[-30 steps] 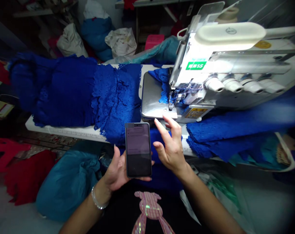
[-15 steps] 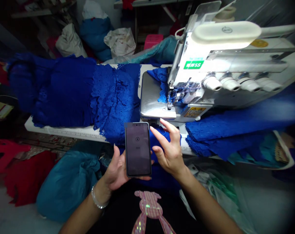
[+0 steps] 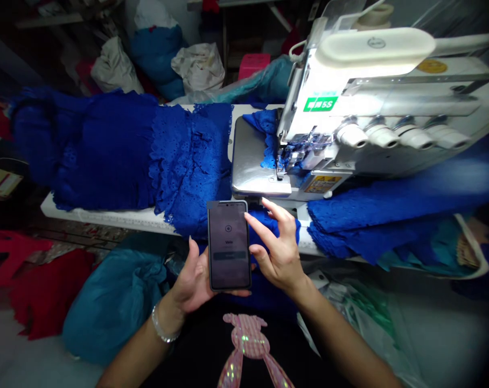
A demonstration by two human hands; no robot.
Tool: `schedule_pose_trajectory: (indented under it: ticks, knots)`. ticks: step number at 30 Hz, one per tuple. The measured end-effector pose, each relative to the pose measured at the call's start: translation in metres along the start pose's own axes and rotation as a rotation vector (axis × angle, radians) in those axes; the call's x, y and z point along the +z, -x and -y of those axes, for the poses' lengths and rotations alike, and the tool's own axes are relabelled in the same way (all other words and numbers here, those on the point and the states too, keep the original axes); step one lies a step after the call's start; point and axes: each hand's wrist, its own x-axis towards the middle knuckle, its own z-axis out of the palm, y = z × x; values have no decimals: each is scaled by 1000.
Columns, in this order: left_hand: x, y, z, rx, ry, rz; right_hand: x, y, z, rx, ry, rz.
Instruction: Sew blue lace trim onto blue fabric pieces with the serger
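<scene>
A smartphone (image 3: 229, 269) with a dim screen lies in my left hand (image 3: 194, 277), whose fingers pass behind it. My right hand (image 3: 280, 245) is at the phone's right edge, fingers apart; the index fingertip is by the upper right corner of the screen. Beyond the phone stands a white sewing machine (image 3: 345, 116), with blue lace fabric (image 3: 269, 134) under its presser foot. A long run of blue eyelet fabric (image 3: 188, 161) covers the table to the left. Whether the right fingertips touch the phone is hard to tell.
More blue fabric (image 3: 361, 215) is heaped right of the machine. A teal bag (image 3: 115, 302), red cloth (image 3: 50, 291) and a red plastic stool (image 3: 10, 256) are on the floor at left. Stuffed sacks (image 3: 198, 67) stand behind the white table (image 3: 107, 220).
The phone screen now shows a line of text and a button-like bar under the round icon. My right hand has shifted slightly left, closer to the phone.
</scene>
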Motion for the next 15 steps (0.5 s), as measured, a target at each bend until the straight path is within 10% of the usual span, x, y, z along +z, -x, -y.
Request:
schedule_pose_trajectory:
  ticks: [15]
  knots:
    - [0, 0, 2, 9, -31, 5, -1, 0, 2, 11, 13, 13]
